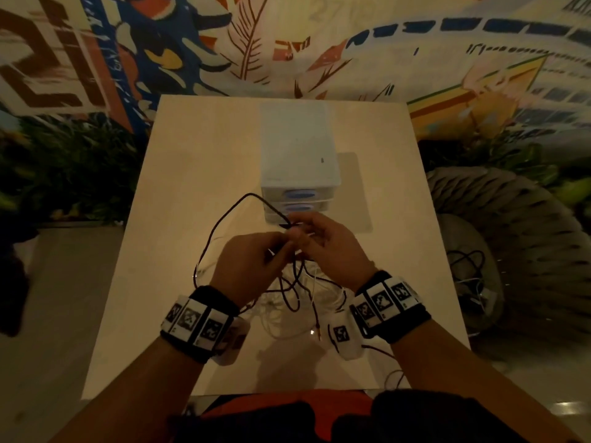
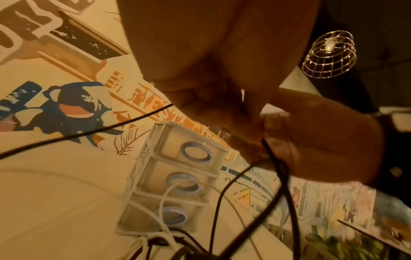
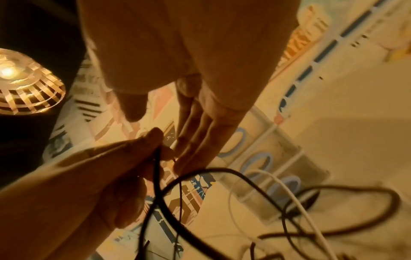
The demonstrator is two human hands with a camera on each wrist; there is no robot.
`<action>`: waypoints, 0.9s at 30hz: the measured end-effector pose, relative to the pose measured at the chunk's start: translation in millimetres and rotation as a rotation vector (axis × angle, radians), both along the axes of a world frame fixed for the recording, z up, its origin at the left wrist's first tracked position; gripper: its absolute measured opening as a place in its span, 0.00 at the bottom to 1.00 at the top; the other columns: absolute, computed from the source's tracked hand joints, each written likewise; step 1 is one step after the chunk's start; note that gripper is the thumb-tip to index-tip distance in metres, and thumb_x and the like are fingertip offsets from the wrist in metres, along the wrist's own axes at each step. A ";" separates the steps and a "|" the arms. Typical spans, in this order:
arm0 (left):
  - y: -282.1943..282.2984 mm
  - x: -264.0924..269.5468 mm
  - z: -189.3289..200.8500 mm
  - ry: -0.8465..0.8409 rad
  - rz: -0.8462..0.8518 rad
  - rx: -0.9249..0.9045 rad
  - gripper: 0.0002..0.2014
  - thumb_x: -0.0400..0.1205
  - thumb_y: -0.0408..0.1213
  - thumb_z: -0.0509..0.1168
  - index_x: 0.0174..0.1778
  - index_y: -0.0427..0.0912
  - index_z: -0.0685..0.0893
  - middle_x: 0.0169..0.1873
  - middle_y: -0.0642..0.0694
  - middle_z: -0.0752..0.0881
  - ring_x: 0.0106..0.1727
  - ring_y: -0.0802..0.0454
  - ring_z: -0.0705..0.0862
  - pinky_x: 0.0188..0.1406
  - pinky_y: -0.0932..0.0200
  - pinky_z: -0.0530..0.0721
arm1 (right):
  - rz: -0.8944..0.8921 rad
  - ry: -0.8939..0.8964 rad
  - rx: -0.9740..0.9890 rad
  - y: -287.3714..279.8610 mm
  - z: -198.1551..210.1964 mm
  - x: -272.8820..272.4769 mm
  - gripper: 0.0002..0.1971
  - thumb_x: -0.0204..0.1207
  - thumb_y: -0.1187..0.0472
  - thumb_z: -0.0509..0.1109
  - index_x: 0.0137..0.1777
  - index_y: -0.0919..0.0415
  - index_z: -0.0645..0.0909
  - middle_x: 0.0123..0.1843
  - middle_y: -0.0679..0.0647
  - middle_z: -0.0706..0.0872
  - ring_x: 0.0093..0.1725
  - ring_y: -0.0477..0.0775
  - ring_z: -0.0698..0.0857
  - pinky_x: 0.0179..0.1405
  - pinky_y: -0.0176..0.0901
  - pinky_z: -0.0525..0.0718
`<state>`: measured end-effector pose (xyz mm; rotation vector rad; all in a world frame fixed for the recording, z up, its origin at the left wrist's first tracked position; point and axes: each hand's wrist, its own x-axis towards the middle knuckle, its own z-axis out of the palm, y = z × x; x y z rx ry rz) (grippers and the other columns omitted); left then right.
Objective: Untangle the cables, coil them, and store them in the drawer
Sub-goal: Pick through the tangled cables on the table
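Observation:
A black cable (image 1: 249, 194) loops up over the white table (image 1: 166, 203) and runs into a tangle of black and white cables (image 1: 300, 298) under my hands. My left hand (image 1: 283, 246) pinches the black cable (image 3: 158, 158) between thumb and fingertips. My right hand (image 1: 299, 230) meets it from the right; its fingers (image 3: 195, 137) are straight and its thumb stands apart, gripping nothing that I can see. A small white drawer unit (image 1: 297, 148) with three shut, blue-handled drawers (image 2: 177, 176) stands just beyond the hands. A white cable (image 2: 164, 198) hangs in front of it.
A painted mural wall rises behind the table. A woven pouf (image 1: 511, 225) sits on the right, with more loose cables (image 1: 467, 266) beside it. A lit wire-cage lamp (image 2: 329, 56) hangs above. A metal jack plug (image 1: 317, 334) lies near the table's front edge.

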<state>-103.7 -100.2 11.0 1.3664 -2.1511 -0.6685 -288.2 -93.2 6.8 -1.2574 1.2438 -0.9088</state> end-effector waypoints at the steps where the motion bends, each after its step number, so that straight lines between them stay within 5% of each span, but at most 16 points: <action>1: -1.4 1.6 3.2 0.051 0.029 -0.001 0.18 0.85 0.59 0.59 0.50 0.55 0.91 0.33 0.59 0.90 0.28 0.64 0.87 0.33 0.55 0.87 | 0.069 -0.015 0.035 3.9 -3.2 -0.5 0.18 0.81 0.50 0.74 0.68 0.54 0.84 0.54 0.55 0.92 0.52 0.55 0.93 0.55 0.58 0.92; 4: -7.3 6.0 13.6 0.183 0.129 0.020 0.11 0.88 0.51 0.63 0.47 0.53 0.88 0.33 0.59 0.89 0.25 0.63 0.86 0.27 0.59 0.85 | 0.220 0.228 -0.011 14.4 -15.7 -4.9 0.12 0.83 0.49 0.73 0.59 0.54 0.88 0.49 0.50 0.93 0.49 0.46 0.92 0.56 0.50 0.90; 8: -17.3 13.8 24.1 0.329 0.315 0.026 0.11 0.91 0.46 0.58 0.50 0.46 0.81 0.36 0.55 0.89 0.22 0.57 0.85 0.23 0.61 0.82 | 0.319 0.485 -0.053 19.9 -30.8 -16.6 0.15 0.84 0.43 0.67 0.53 0.52 0.89 0.46 0.48 0.92 0.47 0.44 0.89 0.54 0.53 0.86; 11: -24.2 19.7 29.7 0.453 0.396 0.050 0.13 0.92 0.45 0.56 0.51 0.41 0.80 0.35 0.52 0.90 0.20 0.52 0.84 0.22 0.62 0.80 | 0.326 0.482 -0.019 22.6 -35.3 -27.7 0.13 0.88 0.47 0.63 0.53 0.51 0.88 0.44 0.44 0.92 0.46 0.40 0.89 0.54 0.51 0.86; 14: -25.5 24.0 29.3 0.445 0.376 0.073 0.15 0.92 0.47 0.55 0.50 0.43 0.82 0.33 0.51 0.91 0.22 0.50 0.85 0.23 0.62 0.80 | 0.216 0.387 -0.012 21.2 -35.3 -35.0 0.13 0.90 0.52 0.59 0.48 0.52 0.84 0.40 0.50 0.90 0.40 0.47 0.89 0.51 0.56 0.88; 16: -24.7 30.2 23.3 0.393 0.362 0.079 0.20 0.92 0.50 0.54 0.46 0.44 0.85 0.30 0.50 0.90 0.23 0.51 0.85 0.26 0.59 0.82 | 0.027 0.276 -0.026 17.4 -31.3 -40.1 0.13 0.91 0.55 0.57 0.46 0.50 0.81 0.34 0.55 0.85 0.32 0.52 0.82 0.41 0.57 0.87; 19: -23.9 51.1 5.6 0.205 0.449 -0.011 0.17 0.90 0.55 0.58 0.43 0.47 0.80 0.29 0.53 0.86 0.26 0.55 0.84 0.31 0.53 0.83 | -0.267 0.205 -0.125 8.9 -19.0 -57.4 0.15 0.92 0.55 0.54 0.44 0.51 0.77 0.26 0.45 0.73 0.27 0.46 0.71 0.29 0.43 0.74; 21: -25.0 69.5 -12.5 0.105 0.549 -0.010 0.13 0.84 0.55 0.67 0.52 0.50 0.75 0.35 0.55 0.84 0.30 0.57 0.83 0.33 0.52 0.81 | -0.383 0.126 -0.173 3.9 -9.8 -74.0 0.17 0.91 0.53 0.54 0.42 0.52 0.76 0.24 0.42 0.68 0.24 0.44 0.66 0.26 0.40 0.67; 24: -26.1 92.7 -46.0 -0.011 0.534 0.206 0.31 0.75 0.60 0.75 0.69 0.57 0.71 0.48 0.53 0.83 0.39 0.52 0.85 0.41 0.50 0.85 | -0.463 0.082 -0.253 0.6 2.5 -94.0 0.17 0.90 0.48 0.55 0.41 0.48 0.77 0.24 0.45 0.67 0.24 0.46 0.64 0.25 0.42 0.64; 27: -22.2 100.6 -73.3 -0.254 0.389 0.391 0.39 0.73 0.68 0.73 0.78 0.62 0.67 0.55 0.51 0.81 0.52 0.49 0.84 0.54 0.47 0.86 | -0.557 0.081 -0.318 1.5 12.9 -104.9 0.17 0.91 0.51 0.55 0.41 0.49 0.77 0.25 0.53 0.67 0.25 0.50 0.66 0.25 0.44 0.66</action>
